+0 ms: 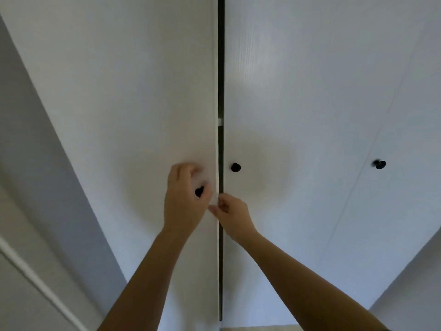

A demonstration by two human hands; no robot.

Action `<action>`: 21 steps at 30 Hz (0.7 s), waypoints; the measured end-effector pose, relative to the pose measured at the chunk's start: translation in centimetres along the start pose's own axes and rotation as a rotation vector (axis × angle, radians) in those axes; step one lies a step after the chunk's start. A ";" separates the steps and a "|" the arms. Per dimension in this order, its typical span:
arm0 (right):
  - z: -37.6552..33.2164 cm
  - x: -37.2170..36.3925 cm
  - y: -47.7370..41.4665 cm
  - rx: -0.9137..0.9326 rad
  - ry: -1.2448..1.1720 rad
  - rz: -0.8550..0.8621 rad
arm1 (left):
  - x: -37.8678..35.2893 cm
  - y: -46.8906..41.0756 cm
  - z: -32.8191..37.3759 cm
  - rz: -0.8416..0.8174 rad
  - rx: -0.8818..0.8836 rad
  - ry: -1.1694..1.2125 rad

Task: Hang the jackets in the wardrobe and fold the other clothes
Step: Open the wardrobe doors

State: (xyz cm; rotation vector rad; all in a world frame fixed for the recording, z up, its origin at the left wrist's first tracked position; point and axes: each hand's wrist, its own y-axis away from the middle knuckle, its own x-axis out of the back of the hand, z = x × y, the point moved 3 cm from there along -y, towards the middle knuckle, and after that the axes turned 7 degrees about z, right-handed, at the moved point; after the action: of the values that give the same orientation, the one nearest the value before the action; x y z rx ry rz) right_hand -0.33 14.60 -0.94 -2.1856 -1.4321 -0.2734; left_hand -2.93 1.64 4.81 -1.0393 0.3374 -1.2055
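Directly ahead of both hands, the white wardrobe (pixel 310 91) fills almost the whole view, seen from close up and below. The left hand (pixel 185 204) grips a black knob (pixel 199 191) on the left door (pixel 124 91); its fingers (pixel 182 169) curl over the knob from above while the thumb closes in from the right, so only part of the knob shows between them. Just right of those fingers runs the door's free edge, and beyond it a narrow dark gap (pixel 221 68) separates this door from the middle door (pixel 286 111). The right hand (pixel 233 215) reaches in at the gap slightly below the left hand, its fingers (pixel 216 210) bent and pinching the left door's edge, fingertips almost touching the left hand's thumb side. Above the right fingers, the middle door carries a second black knob (pixel 235 167), untouched. Well off to the right of both hands, a third black knob (pixel 379 164) sits on a further door (pixel 410 115), past a thin seam. Higher up in the gap, a small pale fitting (pixel 220 121) shows. Left of the left fingers, a grey wall (pixel 28 111) borders the wardrobe, with white trim (pixel 35 278) slanting across the lower corner.
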 end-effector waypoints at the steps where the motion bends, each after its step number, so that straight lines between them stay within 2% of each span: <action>1: 0.0 -0.1 0.5 -0.011 -0.014 -0.018 | 0.4 -0.3 0.9 0.060 0.026 -0.060; 3: 0.0 -0.2 1.2 -0.033 -0.027 -0.039 | 0.6 -1.3 2.8 0.086 0.092 -0.172; 6: -0.3 -0.3 1.9 -0.024 -0.001 -0.045 | -0.1 -2.6 4.2 0.010 0.193 -0.407; 10: -0.9 -0.4 2.4 -0.041 -0.010 -0.047 | -0.9 -2.3 4.0 -0.061 0.374 -0.493; 21: -1.6 -1.6 4.4 -0.018 0.027 -0.034 | 1.4 -0.1 4.2 -0.108 0.335 -0.489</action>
State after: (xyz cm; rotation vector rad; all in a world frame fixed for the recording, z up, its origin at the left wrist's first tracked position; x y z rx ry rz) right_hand 3.08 11.08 -1.59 -2.1652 -1.4581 -0.3281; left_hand 0.47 2.37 7.53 -1.0260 -0.2966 -1.0171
